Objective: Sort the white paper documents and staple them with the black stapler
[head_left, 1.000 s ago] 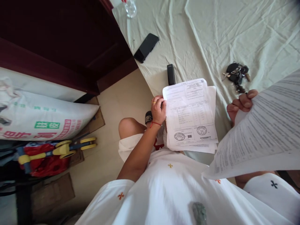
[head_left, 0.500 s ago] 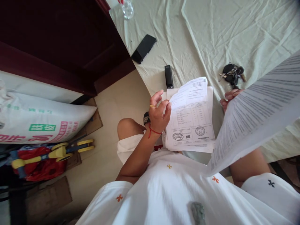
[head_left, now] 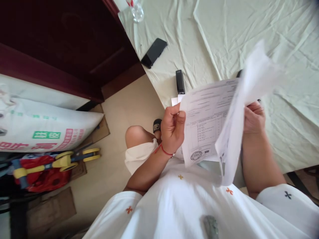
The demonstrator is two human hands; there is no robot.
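My left hand pinches the left edge of a printed sheet with a round stamp, lifted off the table's near edge. My right hand grips a second printed sheet, which stands on edge and is blurred, overlapping the right side of the first one. A corner of further paper peeks out behind my left thumb. Both hands are over the table with the pale green cloth.
A black phone and a small black device lie on the cloth near the table's left edge. A glass stands at the far corner. On the floor at left are a printed white sack and a yellow and red toy.
My left hand picked the stamped sheet up off the pile. My right hand swung its sheet leftward and inward, now covering the keys.
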